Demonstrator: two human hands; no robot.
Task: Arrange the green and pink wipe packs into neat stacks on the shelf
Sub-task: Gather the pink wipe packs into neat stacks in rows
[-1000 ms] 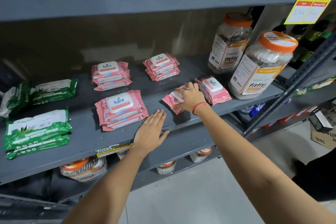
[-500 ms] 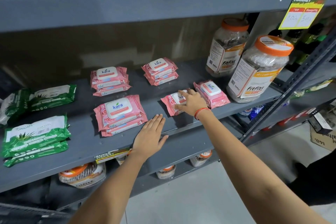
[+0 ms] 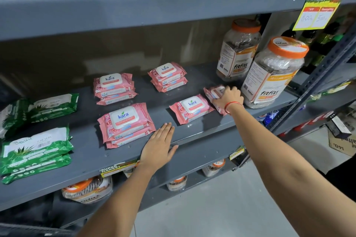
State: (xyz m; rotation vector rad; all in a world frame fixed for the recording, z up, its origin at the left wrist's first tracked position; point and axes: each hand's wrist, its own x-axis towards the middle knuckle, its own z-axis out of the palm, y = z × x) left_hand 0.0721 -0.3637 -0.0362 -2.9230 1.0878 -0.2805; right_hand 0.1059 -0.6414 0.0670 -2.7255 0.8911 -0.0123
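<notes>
- The grey shelf (image 3: 202, 131) is seen from above and in front, with pink packs in the middle and green packs at the left.
- The right hand (image 3: 227, 100) is laid over a tilted pink pack (image 3: 212, 92) just beside the front jar (image 3: 269, 75); the fingers are curled onto its top, though whether the pack is truly gripped or only pressed cannot be told.
- A red band (image 3: 232, 105) is worn at that wrist.
- The left hand (image 3: 159, 148) is spread flat and open on the shelf's front edge, nothing held, its fingertips just beside the front pink stack (image 3: 125, 123).
- A single pink pack (image 3: 190, 107) is left lying flat between that stack and the right hand.
- Two more pink stacks are set further back: one at the rear left (image 3: 114, 87), one at the rear centre (image 3: 167, 76).
- Green packs are piled at the front left (image 3: 36, 152), with another green pack (image 3: 52, 103) behind them.
- A second jar (image 3: 238, 50) is stood behind the first.
</notes>
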